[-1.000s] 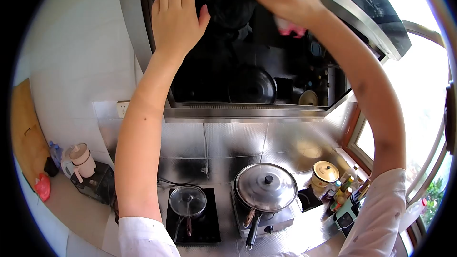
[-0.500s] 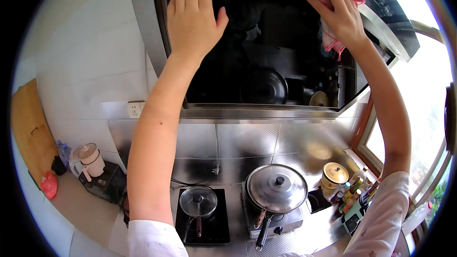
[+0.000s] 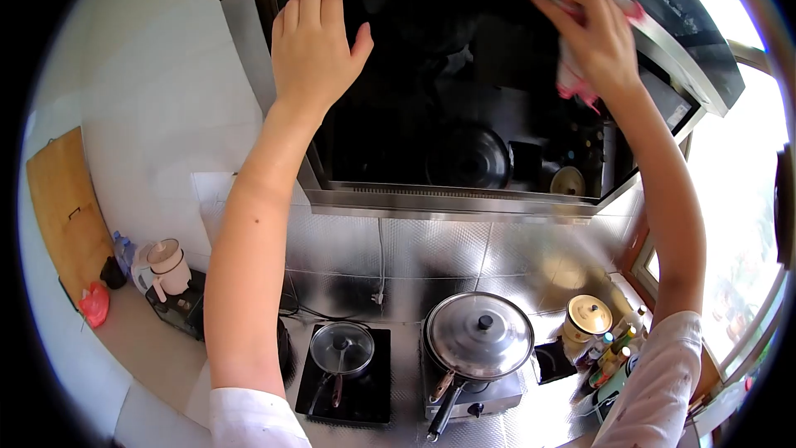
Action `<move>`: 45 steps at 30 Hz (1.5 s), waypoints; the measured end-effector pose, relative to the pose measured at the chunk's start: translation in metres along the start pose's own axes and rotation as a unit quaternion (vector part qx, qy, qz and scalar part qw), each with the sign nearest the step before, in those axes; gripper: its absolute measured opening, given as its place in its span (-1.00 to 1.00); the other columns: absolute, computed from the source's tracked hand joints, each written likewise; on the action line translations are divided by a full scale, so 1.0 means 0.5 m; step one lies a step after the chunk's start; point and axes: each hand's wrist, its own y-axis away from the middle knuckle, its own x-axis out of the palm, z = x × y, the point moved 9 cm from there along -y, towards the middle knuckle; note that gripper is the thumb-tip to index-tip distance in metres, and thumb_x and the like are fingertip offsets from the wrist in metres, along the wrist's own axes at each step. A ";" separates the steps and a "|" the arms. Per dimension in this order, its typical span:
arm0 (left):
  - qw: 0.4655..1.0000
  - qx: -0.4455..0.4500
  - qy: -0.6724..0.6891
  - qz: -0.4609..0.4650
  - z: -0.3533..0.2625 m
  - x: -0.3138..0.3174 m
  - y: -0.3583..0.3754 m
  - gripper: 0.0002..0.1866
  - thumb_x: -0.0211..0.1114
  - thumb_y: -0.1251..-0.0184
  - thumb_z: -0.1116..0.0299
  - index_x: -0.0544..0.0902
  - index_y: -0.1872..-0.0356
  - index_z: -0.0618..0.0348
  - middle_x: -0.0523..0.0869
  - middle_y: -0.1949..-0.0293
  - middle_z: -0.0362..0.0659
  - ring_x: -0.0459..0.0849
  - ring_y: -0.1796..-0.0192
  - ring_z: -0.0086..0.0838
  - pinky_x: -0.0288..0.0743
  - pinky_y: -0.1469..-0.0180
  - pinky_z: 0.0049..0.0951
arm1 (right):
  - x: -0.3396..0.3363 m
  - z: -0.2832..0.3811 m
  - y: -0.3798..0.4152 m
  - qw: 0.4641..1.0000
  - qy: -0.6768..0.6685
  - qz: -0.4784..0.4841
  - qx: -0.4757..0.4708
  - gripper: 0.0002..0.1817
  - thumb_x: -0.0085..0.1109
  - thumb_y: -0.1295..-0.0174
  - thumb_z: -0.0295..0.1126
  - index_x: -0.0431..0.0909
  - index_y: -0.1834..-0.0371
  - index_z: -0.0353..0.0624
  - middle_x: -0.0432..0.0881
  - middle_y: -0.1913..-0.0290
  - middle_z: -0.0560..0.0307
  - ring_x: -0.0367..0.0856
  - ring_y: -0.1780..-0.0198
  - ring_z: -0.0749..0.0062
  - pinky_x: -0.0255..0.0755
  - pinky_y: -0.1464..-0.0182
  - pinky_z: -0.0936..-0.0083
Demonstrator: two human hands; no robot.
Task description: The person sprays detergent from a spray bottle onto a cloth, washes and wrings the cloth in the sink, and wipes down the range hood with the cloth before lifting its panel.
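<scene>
High in front of me is a range hood with a dark glossy panel [image 3: 497,58] in a metal frame. My left hand [image 3: 315,54] rests at the panel's upper left, fingers stretched up to the top edge and thumb apart, holding nothing. At the upper right, my right hand [image 3: 601,41] is closed on a white cloth [image 3: 570,75] with a pink-red border. The cloth lies along the panel's top edge, and one corner hangs down over the glass. Motion blurs this hand and the cloth a little.
Below stand a large lidded pan [image 3: 481,336] on a gas stove and a small glass-lidded pan [image 3: 342,348] on a black cooktop. Several bottles [image 3: 613,357] and a yellow lidded pot [image 3: 587,318] sit at right. A pink jug [image 3: 169,267] and wooden board [image 3: 70,216] are at left.
The view has shifted slightly, so the hood and left hand appear a little lower and further left. The right hand still grips the cloth at the upper right, now more blurred.
</scene>
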 end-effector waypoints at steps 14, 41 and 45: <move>0.998 0.036 0.035 0.037 0.009 -0.003 -0.006 -0.50 0.31 0.08 0.30 0.45 0.02 0.15 0.49 0.07 -0.16 0.46 0.08 -0.27 0.35 0.07 -0.30 | 0.085 0.024 0.078 0.718 -0.271 -0.382 0.515 -0.68 0.30 -0.05 -0.45 0.47 0.15 -0.29 0.52 0.27 0.21 0.48 0.27 0.63 0.39 0.20 0.70; 0.993 -0.029 0.094 -0.069 0.032 0.006 -0.007 -0.66 0.29 0.06 0.31 0.52 0.19 0.09 0.55 0.15 -0.20 0.44 0.11 -0.27 0.29 0.05 -0.33 | 0.141 0.096 0.034 0.670 -0.109 -0.544 0.493 -0.80 0.26 0.05 -0.53 0.51 0.32 -0.23 0.48 0.38 0.18 0.42 0.45 0.54 0.35 0.38 0.64; 0.991 -0.040 0.097 -0.079 0.034 0.006 -0.009 -0.68 0.29 0.07 0.31 0.53 0.21 0.08 0.56 0.16 -0.20 0.44 0.11 -0.26 0.29 0.05 -0.34 | 0.102 0.134 -0.046 0.800 -0.054 -0.474 0.364 -0.82 0.30 0.11 -0.59 0.58 0.38 -0.21 0.57 0.41 0.13 0.53 0.41 0.41 0.41 0.33 0.65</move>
